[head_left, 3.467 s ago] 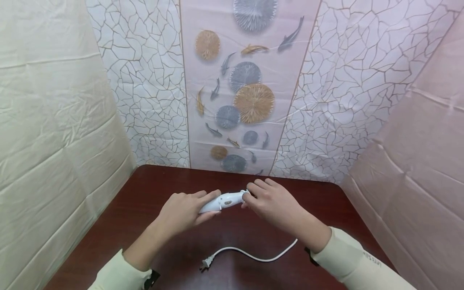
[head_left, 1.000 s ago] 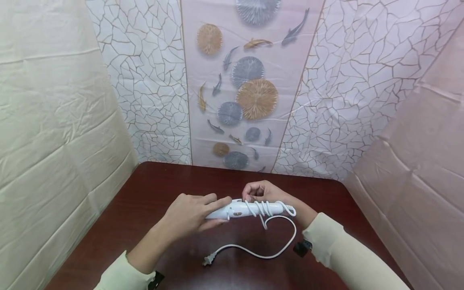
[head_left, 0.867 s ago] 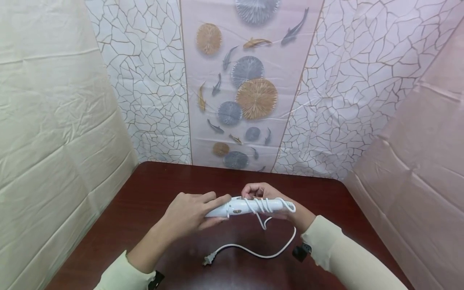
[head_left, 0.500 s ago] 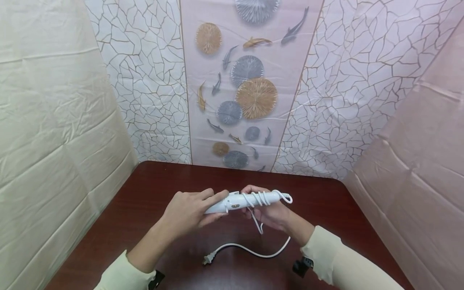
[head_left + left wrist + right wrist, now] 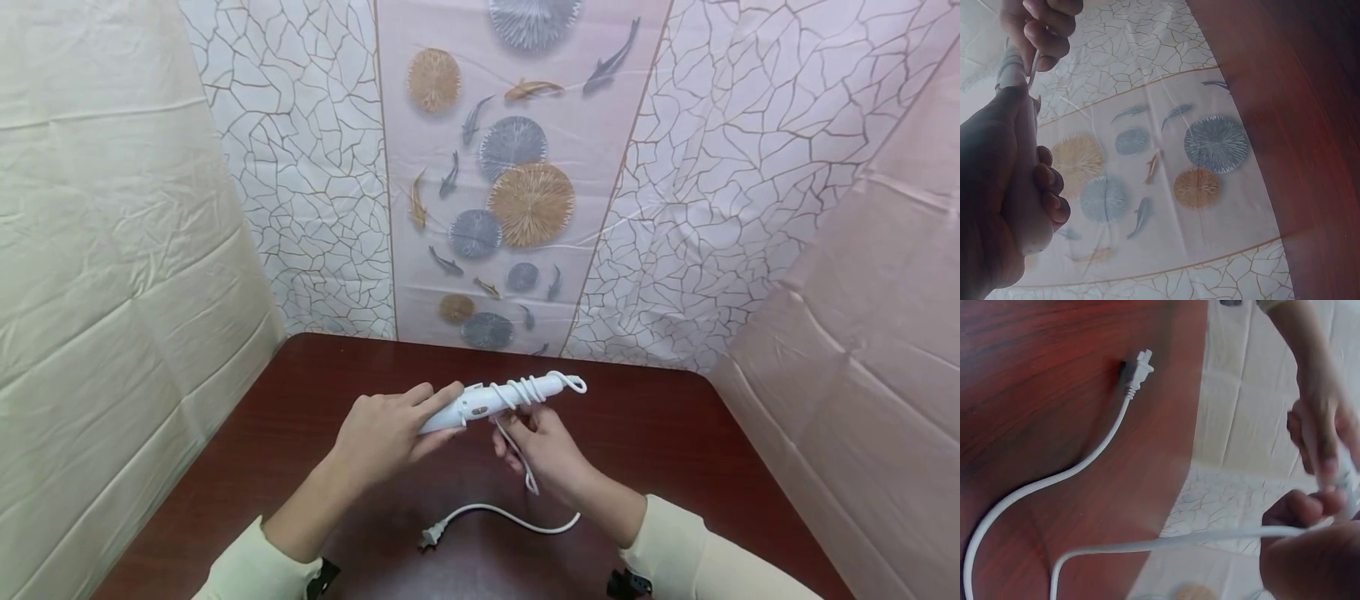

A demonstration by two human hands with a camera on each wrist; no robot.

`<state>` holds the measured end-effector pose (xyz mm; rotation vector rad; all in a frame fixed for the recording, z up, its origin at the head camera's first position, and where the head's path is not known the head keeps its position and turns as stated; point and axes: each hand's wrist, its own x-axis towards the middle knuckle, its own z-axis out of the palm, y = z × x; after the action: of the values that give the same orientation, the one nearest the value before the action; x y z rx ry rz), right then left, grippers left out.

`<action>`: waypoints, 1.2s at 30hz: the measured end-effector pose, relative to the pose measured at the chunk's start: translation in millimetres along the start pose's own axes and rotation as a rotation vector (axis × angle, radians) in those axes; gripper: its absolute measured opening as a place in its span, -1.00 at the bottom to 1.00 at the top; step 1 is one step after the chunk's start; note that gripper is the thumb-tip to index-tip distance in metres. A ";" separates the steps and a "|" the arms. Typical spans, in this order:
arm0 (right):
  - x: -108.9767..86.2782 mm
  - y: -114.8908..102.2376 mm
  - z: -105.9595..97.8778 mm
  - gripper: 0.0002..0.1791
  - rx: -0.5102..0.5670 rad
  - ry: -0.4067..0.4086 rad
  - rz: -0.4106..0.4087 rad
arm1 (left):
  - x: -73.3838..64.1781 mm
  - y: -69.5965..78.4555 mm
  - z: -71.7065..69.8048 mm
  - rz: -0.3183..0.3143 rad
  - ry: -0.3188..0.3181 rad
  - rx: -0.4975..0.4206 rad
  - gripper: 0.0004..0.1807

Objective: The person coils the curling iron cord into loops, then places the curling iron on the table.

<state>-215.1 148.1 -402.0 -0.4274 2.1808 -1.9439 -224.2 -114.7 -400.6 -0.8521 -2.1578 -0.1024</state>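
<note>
A slim white electric appliance resembling a hair iron, with a small brown switch, is held above the table, its right end tilted up. My left hand grips its left part; the left wrist view shows fingers curled round the rounded end. Several turns of white power cord wrap the right part. Just below those turns, my right hand pinches the cord, and a loop hangs by the fingers. In the right wrist view the free cord runs from that hand toward the plug.
A dark red-brown table lies below, with the two-pin plug and a curved stretch of cord on it near the front. Patterned cloth stands behind, and pale cloth walls close both sides.
My right hand has come from behind the appliance, round to its near underside with the cord. The appliance's right end has risen and shifted left. The cord on the table is drawn in slightly.
</note>
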 end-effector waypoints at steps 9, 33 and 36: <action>-15.0 -11.7 10.4 -0.84 -0.573 0.062 -0.252 | -0.1 -2.7 1.1 -0.052 -0.072 0.037 -0.38; -18.1 -62.2 -8.1 -0.69 -1.519 0.140 -0.921 | 0.6 0.0 3.8 -0.012 -0.133 0.035 -0.44; -15.0 -66.4 -11.3 -0.67 -1.541 0.123 -0.990 | 1.0 1.3 4.7 0.001 -0.137 0.036 -0.44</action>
<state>-198.8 157.1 -335.6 -1.7875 3.4331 0.1819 -227.0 -111.5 -403.4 -0.8611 -2.2799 -0.0046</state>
